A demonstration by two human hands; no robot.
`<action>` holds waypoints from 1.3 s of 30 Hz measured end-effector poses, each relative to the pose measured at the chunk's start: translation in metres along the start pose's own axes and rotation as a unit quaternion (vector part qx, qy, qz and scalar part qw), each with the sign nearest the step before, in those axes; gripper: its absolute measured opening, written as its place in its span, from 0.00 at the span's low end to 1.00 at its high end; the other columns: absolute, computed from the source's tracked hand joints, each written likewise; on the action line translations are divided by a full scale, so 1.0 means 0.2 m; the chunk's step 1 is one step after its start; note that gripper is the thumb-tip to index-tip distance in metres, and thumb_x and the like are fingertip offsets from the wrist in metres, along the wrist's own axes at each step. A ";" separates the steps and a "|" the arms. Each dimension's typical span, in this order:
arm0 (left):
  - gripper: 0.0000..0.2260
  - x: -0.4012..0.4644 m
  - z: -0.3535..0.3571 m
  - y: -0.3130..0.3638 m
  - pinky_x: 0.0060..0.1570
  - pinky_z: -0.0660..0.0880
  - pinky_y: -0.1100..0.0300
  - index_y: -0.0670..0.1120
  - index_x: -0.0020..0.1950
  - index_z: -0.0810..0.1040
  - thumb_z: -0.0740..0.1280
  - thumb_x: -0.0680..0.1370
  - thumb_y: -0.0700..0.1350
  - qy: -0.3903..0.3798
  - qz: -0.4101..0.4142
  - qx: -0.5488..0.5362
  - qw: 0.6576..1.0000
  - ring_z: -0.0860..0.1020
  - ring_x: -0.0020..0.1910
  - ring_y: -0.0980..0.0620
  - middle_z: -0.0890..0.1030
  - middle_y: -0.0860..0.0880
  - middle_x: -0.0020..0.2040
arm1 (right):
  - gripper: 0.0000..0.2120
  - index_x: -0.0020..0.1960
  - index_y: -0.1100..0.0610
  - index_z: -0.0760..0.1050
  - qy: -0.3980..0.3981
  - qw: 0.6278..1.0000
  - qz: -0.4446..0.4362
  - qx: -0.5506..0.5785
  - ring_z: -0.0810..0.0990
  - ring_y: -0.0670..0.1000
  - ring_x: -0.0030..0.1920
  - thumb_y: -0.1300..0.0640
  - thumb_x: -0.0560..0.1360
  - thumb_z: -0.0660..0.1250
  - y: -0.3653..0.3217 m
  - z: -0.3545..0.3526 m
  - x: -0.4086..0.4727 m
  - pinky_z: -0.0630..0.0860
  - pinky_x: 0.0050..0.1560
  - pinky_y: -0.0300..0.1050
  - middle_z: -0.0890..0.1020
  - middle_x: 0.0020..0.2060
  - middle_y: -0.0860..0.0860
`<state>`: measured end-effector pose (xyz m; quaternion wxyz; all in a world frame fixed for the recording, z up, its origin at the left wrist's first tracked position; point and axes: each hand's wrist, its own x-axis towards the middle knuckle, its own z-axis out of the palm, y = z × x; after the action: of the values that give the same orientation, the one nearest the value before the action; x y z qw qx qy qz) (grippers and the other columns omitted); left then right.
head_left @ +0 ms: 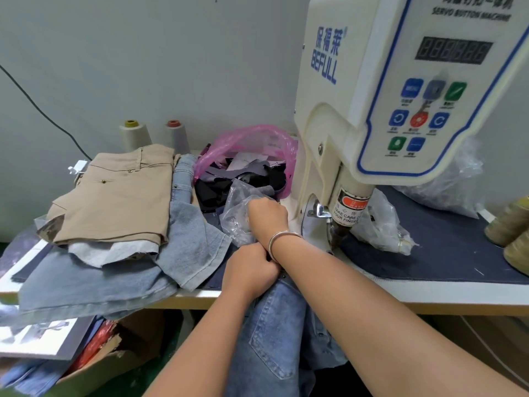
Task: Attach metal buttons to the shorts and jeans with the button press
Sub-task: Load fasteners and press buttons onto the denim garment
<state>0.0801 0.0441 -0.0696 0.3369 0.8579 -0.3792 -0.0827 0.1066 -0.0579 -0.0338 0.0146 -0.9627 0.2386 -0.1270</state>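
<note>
- Right, far left first: a cardboard box (94,365) sits below the table edge (183,296), with cloth and printed sheets poking out of it.
- On the table's left end, tan shorts (120,196) lie folded on top of a heap of pale denim (94,282), and that denim droops over the front edge.
- Behind them, two thread cones (136,136) stand against the wall, close together.
- Moving in, a pink bag (252,144) of dark fabric scraps sits open just left of the machine.
- The left hand (252,270) is curled tight on the waistband of the blue jeans (272,339), right at the table's front edge; the jeans hang down off it toward the lap.
- The right hand (267,214), bracelet on the wrist, crosses above the left and reaches into a clear plastic bag (237,219); its fingers are buried in the plastic, so I cannot tell whether they pinch anything.
- Then the button press (400,96), its nose pointing down just right of that wrist, little room between them.
- Another clear bag (383,224) lies beside the nose on the dark mat (446,253).
- Far right, brown thread spools (509,222) sit at the mat's edge.
</note>
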 end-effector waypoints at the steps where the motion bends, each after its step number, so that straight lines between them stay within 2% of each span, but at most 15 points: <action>1: 0.07 0.00 0.00 0.00 0.28 0.59 0.58 0.51 0.31 0.65 0.55 0.64 0.53 -0.004 0.000 0.003 1.000 0.71 0.34 0.47 0.70 0.55 0.30 | 0.11 0.54 0.59 0.77 0.002 1.000 -0.002 0.000 0.80 0.57 0.53 0.67 0.77 0.58 0.01 0.00 0.00 0.67 0.41 0.44 0.81 0.51 0.55; 5: 0.08 0.00 0.00 0.00 0.29 0.59 0.56 0.50 0.30 0.65 0.55 0.64 0.53 -0.007 0.004 0.021 1.000 0.71 0.35 0.46 0.73 0.51 0.32 | 0.13 0.55 0.60 0.76 0.012 1.000 -0.010 0.003 0.80 0.57 0.53 0.68 0.76 0.58 0.01 0.01 -0.01 0.67 0.41 0.44 0.81 0.51 0.55; 8: 0.10 -0.01 0.00 0.01 0.28 0.59 0.57 0.50 0.30 0.65 0.58 0.68 0.53 -0.007 0.005 0.029 1.000 0.70 0.34 0.47 0.69 0.53 0.30 | 0.13 0.56 0.60 0.75 0.013 1.000 -0.016 0.012 0.80 0.57 0.52 0.69 0.75 0.57 0.02 0.01 -0.01 0.67 0.41 0.44 0.81 0.50 0.55; 11: 0.13 0.00 0.00 0.01 0.29 0.59 0.56 0.49 0.30 0.64 0.62 0.73 0.48 0.001 0.004 0.045 0.999 0.70 0.34 0.46 0.70 0.52 0.30 | 0.13 0.57 0.60 0.74 0.011 1.000 -0.023 0.018 0.80 0.57 0.52 0.69 0.75 0.58 0.03 0.02 -0.01 0.67 0.41 0.44 0.81 0.50 0.55; 14: 0.13 0.00 0.01 0.01 0.31 0.60 0.55 0.49 0.30 0.64 0.63 0.73 0.48 0.002 0.002 0.051 0.999 0.71 0.35 0.46 0.71 0.51 0.31 | 0.13 0.57 0.61 0.74 0.007 1.000 -0.026 0.013 0.80 0.58 0.53 0.68 0.76 0.57 0.03 0.02 -0.02 0.66 0.41 0.45 0.81 0.51 0.56; 20: 0.14 -0.01 0.00 0.02 0.27 0.57 0.57 0.48 0.29 0.64 0.63 0.73 0.47 0.001 0.002 0.051 0.999 0.68 0.31 0.48 0.69 0.52 0.29 | 0.11 0.54 0.59 0.76 -0.010 0.998 -0.046 -0.028 0.80 0.56 0.51 0.67 0.76 0.58 0.03 0.02 -0.01 0.68 0.41 0.44 0.81 0.50 0.54; 24: 0.14 -0.01 -0.01 0.02 0.27 0.57 0.57 0.48 0.28 0.63 0.63 0.72 0.46 0.003 0.001 0.047 0.999 0.68 0.31 0.46 0.68 0.51 0.28 | 0.14 0.57 0.60 0.76 -0.005 0.997 -0.058 -0.042 0.80 0.57 0.53 0.69 0.75 0.58 0.02 0.01 -0.01 0.68 0.41 0.45 0.81 0.51 0.55; 31: 0.15 -0.01 -0.01 0.02 0.28 0.58 0.55 0.48 0.28 0.63 0.63 0.73 0.46 0.001 0.005 0.053 0.999 0.69 0.33 0.45 0.68 0.51 0.28 | 0.12 0.52 0.60 0.76 -0.006 0.998 -0.055 -0.036 0.80 0.56 0.51 0.70 0.74 0.59 0.02 0.00 -0.02 0.68 0.39 0.44 0.81 0.49 0.54; 39: 0.10 -0.02 -0.01 0.01 0.26 0.57 0.57 0.47 0.27 0.64 0.57 0.63 0.52 -0.005 0.003 0.029 1.000 0.69 0.31 0.45 0.68 0.51 0.28 | 0.14 0.57 0.60 0.76 -0.004 0.993 -0.080 -0.086 0.80 0.55 0.54 0.70 0.76 0.58 -0.01 -0.02 -0.02 0.68 0.40 0.45 0.80 0.53 0.54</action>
<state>0.0781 0.0469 -0.0668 0.3102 0.8658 -0.3855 -0.0745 0.1031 -0.0530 -0.0309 -0.0772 -0.9769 0.1704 -0.1029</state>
